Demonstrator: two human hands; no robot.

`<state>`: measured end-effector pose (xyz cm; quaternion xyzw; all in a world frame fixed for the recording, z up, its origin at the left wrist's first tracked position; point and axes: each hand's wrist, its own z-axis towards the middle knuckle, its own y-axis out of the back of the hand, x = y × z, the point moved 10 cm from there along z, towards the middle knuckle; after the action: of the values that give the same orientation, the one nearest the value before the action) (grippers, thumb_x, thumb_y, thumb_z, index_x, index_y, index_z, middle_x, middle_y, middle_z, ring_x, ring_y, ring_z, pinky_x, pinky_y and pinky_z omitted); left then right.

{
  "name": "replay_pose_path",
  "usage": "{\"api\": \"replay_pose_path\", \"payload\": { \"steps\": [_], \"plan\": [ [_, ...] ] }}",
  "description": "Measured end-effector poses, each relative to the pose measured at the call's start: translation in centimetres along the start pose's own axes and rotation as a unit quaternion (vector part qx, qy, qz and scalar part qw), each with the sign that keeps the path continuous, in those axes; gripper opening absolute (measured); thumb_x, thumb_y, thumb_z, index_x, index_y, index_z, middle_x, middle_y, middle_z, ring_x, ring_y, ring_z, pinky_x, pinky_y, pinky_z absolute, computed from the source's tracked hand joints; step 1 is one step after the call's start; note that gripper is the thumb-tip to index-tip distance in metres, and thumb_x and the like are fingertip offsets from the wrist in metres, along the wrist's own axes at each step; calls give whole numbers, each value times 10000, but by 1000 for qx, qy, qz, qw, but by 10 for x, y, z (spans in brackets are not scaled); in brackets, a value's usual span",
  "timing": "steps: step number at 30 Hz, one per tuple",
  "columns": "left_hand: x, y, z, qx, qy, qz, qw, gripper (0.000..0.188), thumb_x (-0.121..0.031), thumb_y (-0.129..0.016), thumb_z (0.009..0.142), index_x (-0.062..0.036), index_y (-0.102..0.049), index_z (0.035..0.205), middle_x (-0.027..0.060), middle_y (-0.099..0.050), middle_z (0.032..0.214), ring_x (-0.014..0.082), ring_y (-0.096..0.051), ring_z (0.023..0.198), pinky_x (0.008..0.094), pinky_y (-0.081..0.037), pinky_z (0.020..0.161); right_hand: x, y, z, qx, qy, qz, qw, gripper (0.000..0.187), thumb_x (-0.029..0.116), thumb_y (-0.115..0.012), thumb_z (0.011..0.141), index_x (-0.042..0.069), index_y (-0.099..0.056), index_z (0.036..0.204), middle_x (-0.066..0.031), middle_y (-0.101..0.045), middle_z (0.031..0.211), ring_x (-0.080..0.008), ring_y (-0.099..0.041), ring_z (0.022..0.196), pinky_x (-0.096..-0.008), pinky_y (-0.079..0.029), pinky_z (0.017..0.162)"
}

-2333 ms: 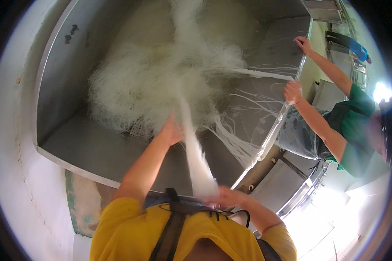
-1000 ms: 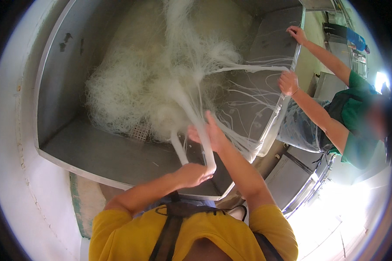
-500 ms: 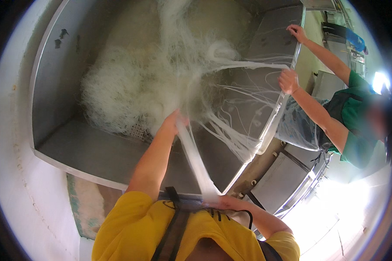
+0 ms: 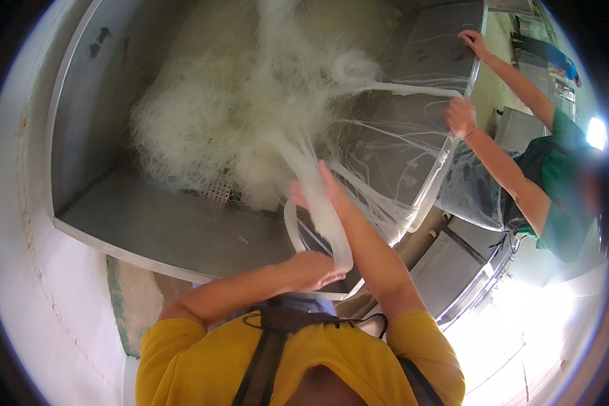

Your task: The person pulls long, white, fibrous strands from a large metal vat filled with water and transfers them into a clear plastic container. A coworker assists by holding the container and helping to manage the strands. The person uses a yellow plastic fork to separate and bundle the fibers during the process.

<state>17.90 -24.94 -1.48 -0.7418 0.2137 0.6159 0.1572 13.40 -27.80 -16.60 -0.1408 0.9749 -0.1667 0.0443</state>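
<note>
A mass of fine white noodle-like strands [image 4: 189, 115] lies in the large metal tank [image 4: 243, 240]. A thick white bundle of strands [image 4: 321, 203] runs from the mass toward me and loops at its near end. My left hand [image 4: 311, 271] is closed around the bundle near the tank's front edge. Farther up, my right hand [image 4: 335, 193] reaches to the bundle, blurred by motion. Its thumb is on the right side, and its stretched fingers show past the left side, passing behind the strands.
At the right, a person in green [image 4: 555, 179] holds a bundle of strands at the tank rim [image 4: 479, 71]. More strands [image 4: 379, 203] hang over that rim. Under the mass shows a perforated plate [image 4: 218, 189]. Grey metal boxes [image 4: 446, 271] stand beyond.
My left hand has drawn back toward me with the bundle. My right hand has moved from the front edge up along the bundle. A loop now hangs at the bundle's near end.
</note>
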Motion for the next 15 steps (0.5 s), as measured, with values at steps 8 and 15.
{"api": "replay_pose_path", "payload": {
  "steps": [8,15],
  "plan": [
    [80,16,-32,-138,46,-30,989,397,-140,-583,694,0,-465,1046,181,-496,1011,345,-470,954,410,-363,848,-9,-9,-87,99,61,-48,992,291,226,-507,814,33,-478,1029,4,-464,605,-90,-464,520,-230,-398,459],
    [197,47,26,-299,136,-811,484,527,-433,-380,862,23,-403,1124,156,-548,945,275,-538,858,388,-425,830,-69,-26,-212,132,37,-456,879,239,176,-592,790,37,-553,980,-16,-581,841,-85,-520,775,-248,-431,700]
  ]
}}
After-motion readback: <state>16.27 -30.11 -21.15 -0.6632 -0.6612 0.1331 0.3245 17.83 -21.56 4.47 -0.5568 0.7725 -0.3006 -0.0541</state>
